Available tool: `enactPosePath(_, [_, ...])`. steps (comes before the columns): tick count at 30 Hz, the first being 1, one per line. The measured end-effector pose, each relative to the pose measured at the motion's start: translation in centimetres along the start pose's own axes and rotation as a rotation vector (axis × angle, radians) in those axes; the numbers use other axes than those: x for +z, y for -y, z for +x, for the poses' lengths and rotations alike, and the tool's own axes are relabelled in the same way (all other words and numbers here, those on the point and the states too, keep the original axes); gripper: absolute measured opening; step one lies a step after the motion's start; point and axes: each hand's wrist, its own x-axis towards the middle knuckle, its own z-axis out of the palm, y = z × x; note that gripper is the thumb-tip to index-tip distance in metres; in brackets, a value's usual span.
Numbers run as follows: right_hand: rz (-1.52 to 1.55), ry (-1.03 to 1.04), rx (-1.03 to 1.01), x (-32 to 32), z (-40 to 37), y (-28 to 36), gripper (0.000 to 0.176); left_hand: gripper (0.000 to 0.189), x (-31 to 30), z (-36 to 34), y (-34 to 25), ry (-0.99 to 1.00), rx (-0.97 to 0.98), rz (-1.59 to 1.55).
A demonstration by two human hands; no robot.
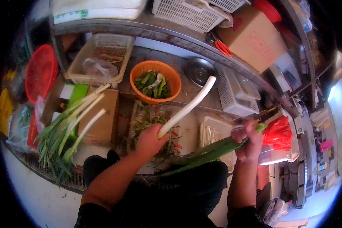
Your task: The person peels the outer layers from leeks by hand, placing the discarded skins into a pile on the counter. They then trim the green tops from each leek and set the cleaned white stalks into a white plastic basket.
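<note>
My left hand (151, 141) is closed around the lower end of a long white green onion stalk (192, 105), which slants up to the right. Wrapped round a bunch of long green onion leaves (209, 152) is my right hand (247, 140); the leaves trail down to the left across my lap. A short pale-green end sticks out beyond that hand. Below and between the hands, leafy trimmings (144, 117) lie in a shallow tray. Beside my right hand, a white basket (221, 125) holds several white stalks (206, 136).
Whole green onions (70, 131) lie at left against a cardboard box (104, 114). An orange basket (155, 99) of green leaves stands behind the tray, near a metal lid (201, 71). A metal shelf edge (171, 36) crosses above. A red bag (279, 133) sits at right.
</note>
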Motion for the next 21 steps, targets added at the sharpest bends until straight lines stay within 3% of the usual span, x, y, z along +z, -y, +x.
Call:
enactPosePath(5, [-0.109,-0.195,-0.099,0.1,1.4,1.0,0.012,0.028,0.4,-0.3,0.7,-0.006,0.051,-0.011])
enactPosePath(9, [-0.355,-0.183,-0.068,1.5,1.4,-0.2,0.011,0.030,0.9,-0.4,1.6,0.038,0.051,-0.092])
enactPosePath(11, [-0.576,-0.096,0.003,1.5,2.1,-0.9,0.019,0.032,0.8,-0.3,1.7,0.087,0.008,-0.143])
enactPosePath(12, [-0.558,-0.066,0.021,2.9,2.0,-0.7,0.030,0.033,0.6,-0.1,1.7,0.204,-0.046,-0.144])
enactPosePath(13, [-0.557,-0.067,0.021,3.4,2.2,-0.9,0.030,0.034,0.5,-0.1,1.7,0.321,-0.102,-0.144])
enactPosePath(15, [-0.545,0.014,0.005,4.0,2.6,-1.1,0.035,0.034,0.5,-0.2,1.6,0.350,-0.099,-0.161])
enactPosePath(21, [-0.602,-0.016,-0.023,5.3,3.4,-1.0,0.027,0.024,1.4,-0.8,2.1,0.341,0.035,-0.210])
